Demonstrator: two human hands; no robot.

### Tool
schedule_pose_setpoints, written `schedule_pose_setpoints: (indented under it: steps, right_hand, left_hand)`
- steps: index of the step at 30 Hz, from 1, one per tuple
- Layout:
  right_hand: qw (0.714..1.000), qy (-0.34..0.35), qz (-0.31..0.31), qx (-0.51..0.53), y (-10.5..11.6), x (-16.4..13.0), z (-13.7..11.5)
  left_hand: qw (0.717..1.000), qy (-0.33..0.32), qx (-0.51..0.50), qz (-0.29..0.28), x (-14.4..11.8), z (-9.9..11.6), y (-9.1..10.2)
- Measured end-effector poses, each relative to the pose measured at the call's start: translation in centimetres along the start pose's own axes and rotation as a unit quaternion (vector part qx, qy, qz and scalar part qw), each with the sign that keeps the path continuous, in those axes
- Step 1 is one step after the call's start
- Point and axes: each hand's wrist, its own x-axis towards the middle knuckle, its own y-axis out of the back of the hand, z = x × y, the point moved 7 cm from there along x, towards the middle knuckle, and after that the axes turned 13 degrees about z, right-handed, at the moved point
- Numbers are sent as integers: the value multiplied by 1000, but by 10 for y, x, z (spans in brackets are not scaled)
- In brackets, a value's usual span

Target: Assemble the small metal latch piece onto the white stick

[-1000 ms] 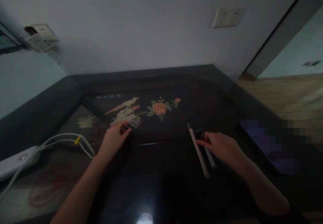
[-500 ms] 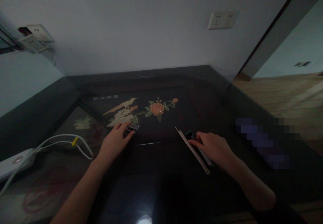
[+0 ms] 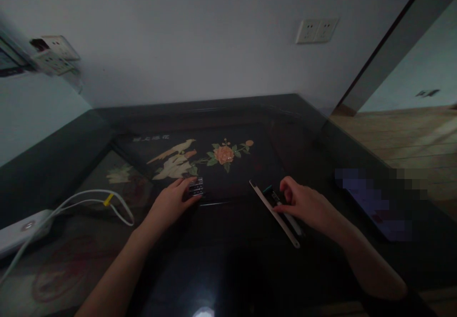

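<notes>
My left hand (image 3: 174, 197) is closed, thumb and fingers pinching the edge of a small shiny object (image 3: 196, 187) with silver and dark stripes, just above or on the dark table; its kind I cannot make out. My right hand (image 3: 300, 200) is open, thumb and forefinger apart. It hovers over a slim tool (image 3: 293, 223) with a pale handle and a dark head with a teal end (image 3: 267, 190); whether the thumb touches it I cannot tell. Alongside lies a long narrow pale strip (image 3: 276, 214) with a dark tip and a small hole at its near end.
The glossy dark table (image 3: 214, 241) carries an inlaid bird and flower picture (image 3: 224, 154). At the left lie a white power strip (image 3: 24, 229) and a looped white cable (image 3: 123, 203) with a yellow tag. A blurred-out purplish object (image 3: 371, 203) lies right. A wall (image 3: 193, 45) stands behind.
My right hand's fingers have lifted and spread away from the slim tool. My left hand has shifted slightly right and turned the striped object so more of it shows.
</notes>
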Motion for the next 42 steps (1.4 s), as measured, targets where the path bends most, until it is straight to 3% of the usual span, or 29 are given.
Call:
schedule_pose_setpoints:
  steps: [6, 10, 14, 20, 34, 42]
  right_hand:
    - [996, 81, -26, 5, -2, -6, -11]
    - [995, 85, -24, -42, -11, -13, -19]
    - [995, 93, -24, -38, -16, -13, -26]
    - [994, 86, -8, -62, -19, -9, -38]
    - [986, 133, -14, -102, -50, 23, -126]
    - [988, 132, -32, -73, -75, 40, -156]
  left_hand:
    - [999, -14, -29, -13, -2, 2, -3]
    - [998, -14, -57, 7, -1, 0, -2]
    - [996, -56, -64, 40, 0, 1, -3]
    - [994, -80, -64, 39, 0, 3, -7]
    - [992, -100, -80, 12, -3, 6, -2]
    - [991, -111, -75, 14, -5, 4, 1]
